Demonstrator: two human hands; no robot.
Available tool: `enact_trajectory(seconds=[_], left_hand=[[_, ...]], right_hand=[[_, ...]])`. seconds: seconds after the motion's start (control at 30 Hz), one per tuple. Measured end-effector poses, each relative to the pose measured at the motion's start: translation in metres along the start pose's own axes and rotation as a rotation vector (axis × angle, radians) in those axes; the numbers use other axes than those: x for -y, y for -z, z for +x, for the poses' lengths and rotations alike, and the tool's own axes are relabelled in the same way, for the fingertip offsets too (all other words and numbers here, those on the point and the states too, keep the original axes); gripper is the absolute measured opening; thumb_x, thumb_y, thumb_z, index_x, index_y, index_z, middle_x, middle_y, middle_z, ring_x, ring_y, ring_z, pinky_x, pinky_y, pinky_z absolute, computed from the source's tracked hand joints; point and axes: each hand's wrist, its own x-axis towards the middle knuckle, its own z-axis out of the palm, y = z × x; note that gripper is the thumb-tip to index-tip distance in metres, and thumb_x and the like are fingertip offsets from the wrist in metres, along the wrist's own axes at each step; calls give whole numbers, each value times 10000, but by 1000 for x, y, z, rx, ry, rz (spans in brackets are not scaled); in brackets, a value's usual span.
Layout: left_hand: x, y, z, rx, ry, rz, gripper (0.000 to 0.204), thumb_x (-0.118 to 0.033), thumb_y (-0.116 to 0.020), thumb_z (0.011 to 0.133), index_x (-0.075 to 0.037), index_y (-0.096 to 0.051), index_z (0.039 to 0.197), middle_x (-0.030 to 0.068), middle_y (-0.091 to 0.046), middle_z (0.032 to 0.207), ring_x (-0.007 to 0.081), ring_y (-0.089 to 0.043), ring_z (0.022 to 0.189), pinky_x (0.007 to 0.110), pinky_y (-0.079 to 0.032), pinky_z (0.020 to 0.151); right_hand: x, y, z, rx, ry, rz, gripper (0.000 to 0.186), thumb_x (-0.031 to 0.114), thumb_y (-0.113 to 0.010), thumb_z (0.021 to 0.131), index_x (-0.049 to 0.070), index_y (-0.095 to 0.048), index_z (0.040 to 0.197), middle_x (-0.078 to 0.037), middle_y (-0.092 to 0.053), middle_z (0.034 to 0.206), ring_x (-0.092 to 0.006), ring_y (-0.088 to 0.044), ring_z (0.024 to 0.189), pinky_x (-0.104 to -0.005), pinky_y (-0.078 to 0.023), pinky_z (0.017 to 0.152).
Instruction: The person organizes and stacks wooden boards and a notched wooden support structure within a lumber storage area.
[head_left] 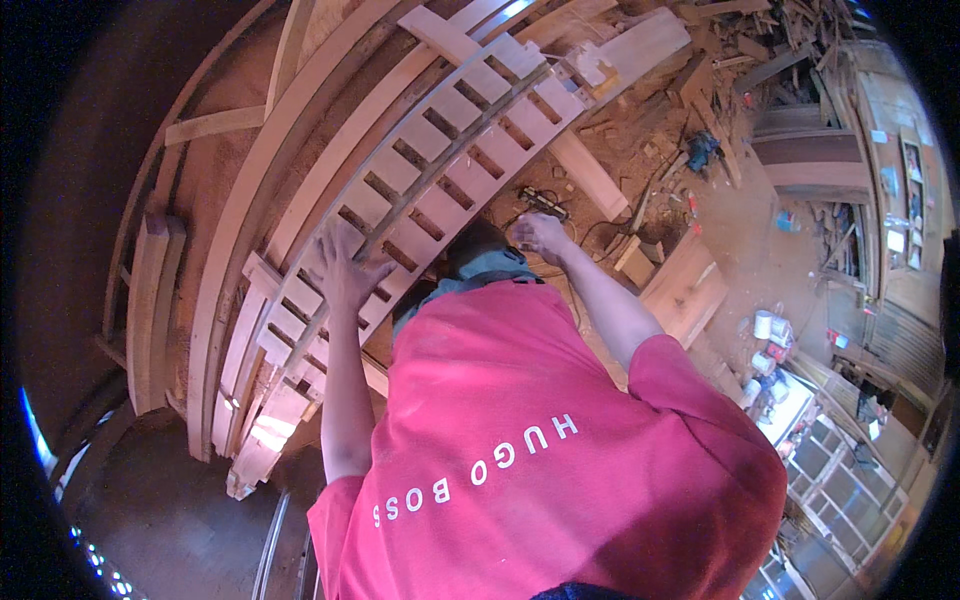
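My left hand (347, 275) has its fingers spread over two long wooden boards lying side by side. A row of rectangular slots is cut through each, the far slotted board (395, 172) and the near slotted board (470, 178). The palm is over or on the wood; contact is hard to make out. My right hand (540, 236) is off the boards' near edge, its fingers curled in. Whatever it holds, if anything, is hidden. Just beyond it lies a small dark and brass-coloured tool (545, 203), its kind unclear.
Long wooden beams (235, 210) lie beyond the slotted boards. A short plank (590, 175) juts out on the near side, over a floor with sawdust and offcuts. Wide wooden boards (685, 285) lie at right. White buckets (770, 328) and a scrap wood pile (780, 60) are farther right.
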Motion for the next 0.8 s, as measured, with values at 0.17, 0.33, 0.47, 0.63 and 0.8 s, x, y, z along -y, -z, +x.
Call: enact_trajectory(seconds=[0.17,0.33,0.47,0.63,0.8], left_hand=[[-19,-15,89,-35,-85,-30,1491,-735,-873,456,-58,-190,1596,210,-241,1640,386,-133,1544,550,-163,1251],[-46,-31,116,-48,-99,-90,1571,-713,-909,348,-15,-215,1572,237,-328,1582,445,-239,1491,538,-180,1249],[-47,-33,116,-82,-89,-135,1564,-648,-948,318,-40,-232,1569,238,-369,1543,466,-306,1447,556,-245,1221],[-51,-26,113,-13,-7,-134,1558,-573,-982,319,-56,-219,1575,241,-330,1569,482,-285,1454,570,-279,1201],[-48,-24,108,22,-33,-128,1658,-538,-995,316,-71,-72,1611,287,-234,1606,509,-209,1481,572,-238,1222]], right_hand=[[55,-39,-17,275,12,-61,541,307,-700,965,-81,-513,1293,-214,-647,1203,-314,-664,1099,-418,-587,883],[57,-50,26,188,105,-185,365,259,-673,990,-99,-638,1051,-129,-679,927,-253,-707,872,-380,-620,730],[59,-45,34,247,9,-165,346,216,-573,1049,-82,-586,1225,-175,-654,1160,-288,-684,987,-397,-617,774],[67,-48,26,262,-13,-128,312,227,-567,1052,-60,-623,1163,-138,-665,1042,-274,-693,908,-393,-618,723],[61,-38,51,317,50,-426,326,250,-579,1047,-58,-632,1140,-123,-665,1010,-236,-687,872,-377,-616,701]])
